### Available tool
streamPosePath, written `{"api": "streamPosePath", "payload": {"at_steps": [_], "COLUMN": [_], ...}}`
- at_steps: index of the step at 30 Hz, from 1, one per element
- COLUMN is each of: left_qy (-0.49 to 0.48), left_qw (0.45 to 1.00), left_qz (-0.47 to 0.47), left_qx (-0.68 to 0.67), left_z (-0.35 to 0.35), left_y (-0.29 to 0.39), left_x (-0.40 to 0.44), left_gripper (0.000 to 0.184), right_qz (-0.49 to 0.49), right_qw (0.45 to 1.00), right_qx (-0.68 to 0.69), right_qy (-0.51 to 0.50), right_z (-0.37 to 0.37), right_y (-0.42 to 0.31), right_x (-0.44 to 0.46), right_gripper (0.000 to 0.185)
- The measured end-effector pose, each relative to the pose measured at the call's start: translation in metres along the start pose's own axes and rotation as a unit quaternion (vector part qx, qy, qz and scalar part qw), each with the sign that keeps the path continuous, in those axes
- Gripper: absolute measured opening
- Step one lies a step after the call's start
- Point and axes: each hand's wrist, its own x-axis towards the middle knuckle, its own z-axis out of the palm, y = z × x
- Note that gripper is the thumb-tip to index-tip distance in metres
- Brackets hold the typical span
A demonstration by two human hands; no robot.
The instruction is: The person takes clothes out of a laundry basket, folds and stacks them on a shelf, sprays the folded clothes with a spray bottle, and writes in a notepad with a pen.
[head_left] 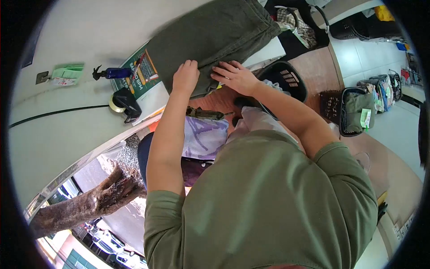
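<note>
Dark olive-green trousers (201,38) lie folded across the white table, with their near edge towards me. My left hand (186,77) is closed at that near edge, its fingers curled down on the cloth. To its right, my right hand (236,77) rests on the edge of the trousers with its fingers apart and pointing left. The undersides of both hands and the thumbs are mostly hidden. A small yellow bit shows just under the right fingers.
Left of the trousers are a green printed sheet (145,71), a blue spray bottle (112,73), a tape dispenser (124,105) and green slips (67,73). Black baskets (291,80) with clothes stand on the floor at the right. A tree trunk (89,201) shows outside.
</note>
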Motion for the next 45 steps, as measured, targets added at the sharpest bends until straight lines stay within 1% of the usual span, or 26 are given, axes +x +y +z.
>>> {"api": "streamPosePath", "payload": {"at_steps": [2, 5, 8, 10, 12, 14, 15, 18, 21, 22, 23, 24, 25, 26, 27, 30, 33, 36, 37, 39, 40, 41, 42, 43, 44, 45], "left_qy": [0.002, 0.070, 0.057, 0.064, 0.087, 0.130, 0.183, 0.164, 0.174, 0.168, 0.164, 0.158, 0.151, 0.147, 0.141, 0.131, 0.104, 0.087, 0.081, 0.166, 0.207, 0.223, 0.237, 0.232, 0.208, 0.110], "left_qw": [0.999, 0.992, 0.994, 0.993, 0.991, 0.985, 0.978, 0.985, 0.978, 0.979, 0.980, 0.981, 0.982, 0.982, 0.983, 0.985, 0.987, 0.991, 0.993, 0.982, 0.973, 0.965, 0.954, 0.949, 0.949, 0.931], "left_qz": [-0.036, 0.012, 0.008, -0.009, -0.018, -0.011, 0.028, 0.040, 0.040, 0.031, 0.021, 0.016, 0.012, 0.012, 0.015, 0.047, 0.071, 0.075, 0.076, 0.081, 0.081, 0.061, 0.039, 0.031, -0.009, -0.048], "left_qx": [-0.038, -0.103, -0.090, -0.094, -0.101, -0.110, -0.095, 0.031, 0.104, 0.107, 0.111, 0.115, 0.111, 0.115, 0.119, 0.102, 0.097, 0.067, 0.049, -0.031, -0.069, -0.126, -0.182, -0.211, -0.238, -0.344], "left_z": [-0.011, -0.028, -0.056, -0.068, -0.068, -0.056, -0.039, -0.004, 0.048, 0.050, 0.048, 0.048, 0.049, 0.047, 0.044, 0.046, 0.051, 0.034, 0.030, 0.031, 0.032, 0.047, 0.069, 0.085, 0.119, 0.138], "left_y": [-0.009, -0.023, -0.022, -0.021, -0.018, -0.010, -0.008, 0.005, -0.006, -0.004, 0.002, 0.008, 0.011, 0.012, 0.013, 0.009, -0.005, -0.011, -0.005, 0.010, 0.017, 0.026, 0.038, 0.055, 0.072, 0.091], "left_x": [0.014, 0.021, 0.021, 0.017, 0.013, 0.008, 0.004, -0.021, -0.033, -0.038, -0.036, -0.035, -0.034, -0.032, -0.032, -0.030, -0.035, -0.035, -0.040, -0.059, -0.073, -0.092, -0.116, -0.141, -0.173, -0.201], "left_gripper": [0.031, 0.026, 0.026, 0.028, 0.028, 0.026, 0.033, 0.049, 0.066, 0.066, 0.066, 0.067, 0.068, 0.068, 0.068, 0.067, 0.064, 0.059, 0.058, 0.054, 0.052, 0.048, 0.044, 0.038, 0.035, 0.032], "right_qz": [0.000, -0.009, -0.035, 0.096, 0.221, 0.258, 0.279, 0.339, 0.258, 0.267, 0.267, 0.278, 0.338, 0.311, 0.296, 0.083, 0.165, 0.237, 0.249, 0.403, 0.436, 0.592, 0.606, 0.662, 0.650, 0.674], "right_qw": [1.000, 0.999, 0.993, 0.971, 0.918, 0.924, 0.925, 0.905, 0.900, 0.947, 0.962, 0.941, 0.906, 0.916, 0.922, 0.993, 0.983, 0.969, 0.969, 0.888, 0.876, 0.786, 0.778, 0.725, 0.725, 0.694], "right_qx": [0.026, 0.045, 0.052, 0.096, 0.177, 0.179, 0.177, 0.128, 0.046, 0.052, 0.062, 0.101, 0.152, 0.005, -0.033, -0.045, -0.051, -0.006, 0.003, 0.181, 0.123, 0.158, 0.148, 0.189, 0.207, 0.221], "right_qy": [0.004, 0.021, -0.100, -0.195, -0.278, -0.220, -0.190, -0.224, -0.348, -0.169, 0.018, 0.164, 0.204, 0.254, 0.249, 0.073, -0.057, -0.071, -0.004, 0.125, 0.167, 0.080, 0.080, -0.032, -0.096, -0.123], "right_z": [0.009, -0.007, 0.019, 0.003, 0.013, 0.037, 0.044, 0.029, -0.009, -0.015, -0.017, -0.019, -0.046, -0.072, -0.079, -0.079, -0.010, -0.024, -0.043, -0.054, -0.039, -0.022, 0.009, 0.025, 0.065, 0.089], "right_y": [0.006, 0.015, 0.027, 0.031, 0.047, 0.049, 0.052, 0.044, 0.036, 0.036, 0.045, 0.054, 0.061, 0.063, 0.067, 0.094, 0.153, 0.152, 0.138, 0.111, 0.099, 0.086, 0.073, 0.057, 0.048, 0.034], "right_x": [0.009, 0.028, 0.041, 0.075, 0.104, 0.110, 0.112, 0.107, 0.073, 0.043, 0.013, -0.003, 0.001, 0.010, 0.014, 0.030, -0.025, -0.049, -0.061, -0.114, -0.156, -0.200, -0.257, -0.299, -0.362, -0.391], "right_gripper": [0.042, 0.028, 0.024, 0.025, 0.030, 0.037, 0.040, 0.041, 0.028, 0.022, 0.015, 0.011, 0.012, 0.019, 0.030, 0.039, 0.043, 0.045, 0.040, 0.030, 0.024, 0.025, 0.030, 0.037, 0.042, 0.047]}}
